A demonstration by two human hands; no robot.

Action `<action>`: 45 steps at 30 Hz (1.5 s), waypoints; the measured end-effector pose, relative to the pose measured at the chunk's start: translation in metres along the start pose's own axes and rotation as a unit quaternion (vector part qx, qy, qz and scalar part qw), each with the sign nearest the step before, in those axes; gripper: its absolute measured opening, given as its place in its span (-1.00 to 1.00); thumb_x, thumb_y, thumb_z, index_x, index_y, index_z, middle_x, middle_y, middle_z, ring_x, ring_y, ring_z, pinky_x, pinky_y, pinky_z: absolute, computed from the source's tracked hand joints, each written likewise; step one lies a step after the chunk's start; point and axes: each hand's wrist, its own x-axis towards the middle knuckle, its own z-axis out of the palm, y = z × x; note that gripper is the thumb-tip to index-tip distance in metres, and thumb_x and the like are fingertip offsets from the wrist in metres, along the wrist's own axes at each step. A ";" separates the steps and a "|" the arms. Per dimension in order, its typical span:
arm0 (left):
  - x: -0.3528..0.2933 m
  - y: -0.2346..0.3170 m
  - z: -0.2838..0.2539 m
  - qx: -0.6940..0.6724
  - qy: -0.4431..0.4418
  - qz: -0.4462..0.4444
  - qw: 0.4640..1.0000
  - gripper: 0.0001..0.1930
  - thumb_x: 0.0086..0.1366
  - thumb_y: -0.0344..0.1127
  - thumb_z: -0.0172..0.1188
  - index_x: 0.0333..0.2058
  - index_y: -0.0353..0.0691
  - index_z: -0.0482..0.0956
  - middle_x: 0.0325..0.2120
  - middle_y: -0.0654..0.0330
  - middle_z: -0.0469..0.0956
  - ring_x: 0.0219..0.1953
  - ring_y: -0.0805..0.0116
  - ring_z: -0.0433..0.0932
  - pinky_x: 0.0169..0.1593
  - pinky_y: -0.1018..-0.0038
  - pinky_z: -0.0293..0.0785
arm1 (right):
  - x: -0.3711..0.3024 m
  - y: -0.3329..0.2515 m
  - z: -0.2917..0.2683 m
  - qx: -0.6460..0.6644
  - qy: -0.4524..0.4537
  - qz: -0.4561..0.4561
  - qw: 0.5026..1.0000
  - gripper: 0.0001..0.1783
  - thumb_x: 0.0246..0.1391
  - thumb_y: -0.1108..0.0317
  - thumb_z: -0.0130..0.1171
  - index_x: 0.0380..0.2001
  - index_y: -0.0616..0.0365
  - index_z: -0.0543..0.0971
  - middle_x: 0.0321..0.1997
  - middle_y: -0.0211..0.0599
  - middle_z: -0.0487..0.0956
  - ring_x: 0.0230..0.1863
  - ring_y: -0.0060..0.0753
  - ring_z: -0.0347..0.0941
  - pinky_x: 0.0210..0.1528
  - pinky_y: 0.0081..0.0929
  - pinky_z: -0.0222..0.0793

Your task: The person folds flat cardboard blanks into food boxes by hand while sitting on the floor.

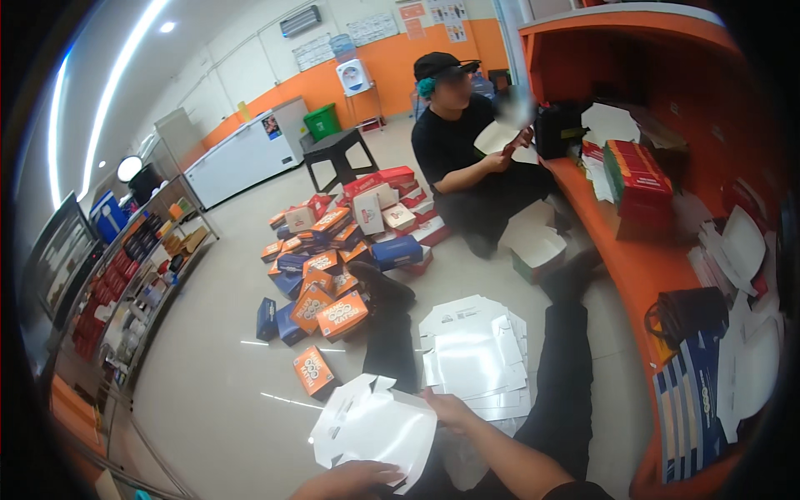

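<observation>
A flat white cardboard box blank (375, 429) with cut flaps and tabs is tilted over my lap. My right hand (447, 410) grips its right edge, thumb on top. At its lower edge is my left hand (360, 477), fingers along the card; some of them are hidden. Between my outstretched legs lies a stack of similar flat white blanks (471, 354) on the floor. An orange folded box (313, 372) sits on the floor just beyond the held blank.
Ahead to the left is a pile of folded orange, blue and red boxes (333, 275). A co-worker (454, 142) sits opposite, handling a box piece. An orange shelf (612, 250) with cartons and flat blanks runs along the right; a stocked rack (142, 287) stands left.
</observation>
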 end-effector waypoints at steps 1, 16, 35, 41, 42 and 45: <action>0.000 -0.010 0.009 -0.004 0.000 -0.054 0.999 -0.35 0.16 -0.27 0.41 0.24 0.00 0.43 0.20 0.11 0.45 0.23 0.08 0.42 0.27 0.27 0.35 | 0.002 0.003 0.002 -0.024 -0.009 0.017 1.000 -0.18 0.36 -0.33 -0.23 0.26 0.20 0.45 0.23 -0.09 0.51 0.22 -0.35 0.41 0.18 -0.35 0.35; -0.018 -0.037 0.058 -0.361 0.266 -0.254 0.857 -0.66 0.36 -0.24 0.28 0.00 -0.36 0.61 -0.28 0.15 0.70 -0.26 0.45 0.67 -0.13 0.49 0.60 | -0.044 -0.004 0.037 -0.438 -0.202 -0.480 0.733 -0.75 0.10 0.14 0.35 -0.17 -0.09 0.66 -0.06 -0.48 0.54 0.18 -0.37 0.38 0.43 0.17 -0.18; -0.003 -0.033 0.094 -0.503 0.362 -0.130 0.774 -0.79 0.45 -0.30 0.15 -0.13 -0.34 0.62 -0.25 0.27 0.57 -0.20 0.48 0.53 -0.04 0.52 0.47 | -0.049 0.021 0.067 -0.419 -0.134 -0.536 0.721 -0.87 0.02 0.32 0.29 -0.34 0.06 0.64 -0.25 -0.34 0.50 -0.09 -0.23 0.45 0.12 -0.25 0.28; 0.004 -0.017 0.079 -0.440 0.386 -0.134 0.799 -0.84 0.40 -0.34 0.20 -0.24 -0.33 0.65 -0.30 0.25 0.55 -0.24 0.47 0.53 -0.12 0.54 0.48 | -0.053 0.014 0.065 -0.442 -0.142 -0.523 0.715 -0.84 -0.05 0.41 0.26 -0.32 0.07 0.66 -0.11 -0.28 0.50 -0.01 -0.19 0.43 0.15 -0.19 0.27; 0.004 -0.014 0.077 -0.423 0.394 -0.139 0.804 -0.85 0.39 -0.36 0.22 -0.26 -0.35 0.65 -0.32 0.24 0.55 -0.26 0.46 0.54 -0.15 0.54 0.48 | -0.053 0.014 0.064 -0.441 -0.141 -0.536 0.706 -0.79 -0.08 0.45 0.25 -0.28 0.08 0.65 -0.06 -0.24 0.51 0.02 -0.14 0.43 0.17 -0.15 0.27; 0.007 -0.014 0.072 -0.374 0.410 -0.133 0.821 -0.87 0.37 -0.39 0.24 -0.28 -0.36 0.63 -0.34 0.23 0.54 -0.26 0.46 0.55 -0.19 0.52 0.50 | -0.055 0.016 0.068 -0.441 -0.123 -0.552 0.697 -0.73 -0.11 0.50 0.21 -0.25 0.10 0.66 -0.04 -0.22 0.52 0.06 -0.13 0.43 0.25 -0.07 0.23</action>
